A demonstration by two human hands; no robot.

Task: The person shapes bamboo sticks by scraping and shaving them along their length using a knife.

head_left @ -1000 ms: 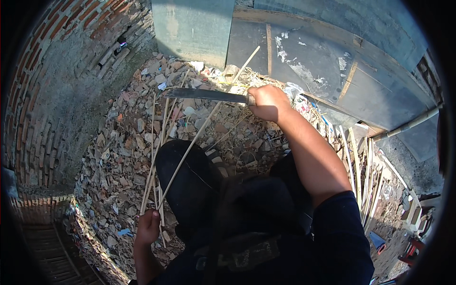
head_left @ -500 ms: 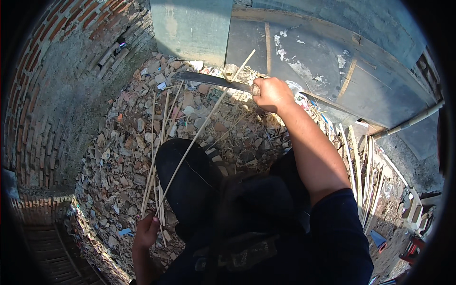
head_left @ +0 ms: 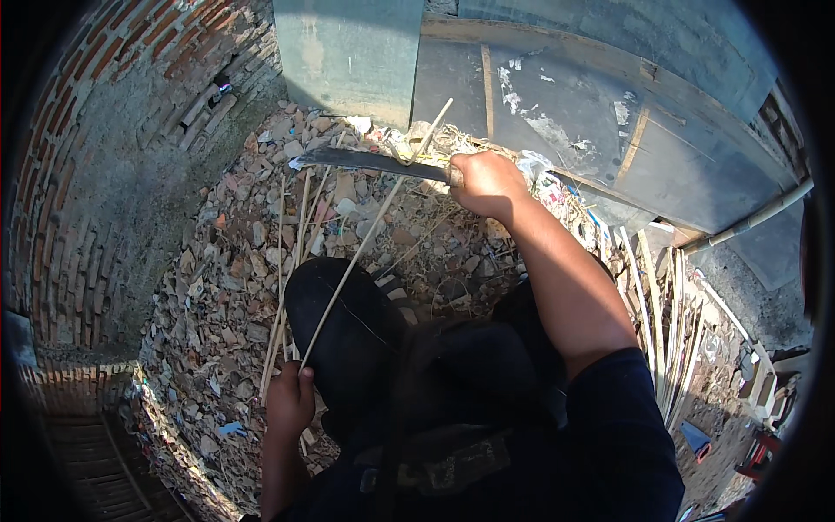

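Two bare hands show in my head-camera feed, and I take the machete (head_left: 374,163) as my landmark. Its handle sits in the right hand (head_left: 489,184), whose fingers are wrapped firmly round it; the dark blade points left. At the blade, towards the handle, I see it cross one long pale strip (head_left: 359,261), whose far end reaches up beyond the machete while the rest slants down and left over a dark-trousered knee (head_left: 370,300). Well below the machete, the left hand (head_left: 290,400) has the strip's near end, thumb against it and fingers curled in, though I cannot see them all. From this remote seat I cannot tell whether the edge bites into the strip. Below the machete's tip, loose strips (head_left: 277,335) lie on rubble (head_left: 226,296). Far to the machete's lower right lies a bundle of strips (head_left: 654,313). Beyond the machete stands a grey-green panel (head_left: 348,61); a brick wall (head_left: 104,157) rises left of it.
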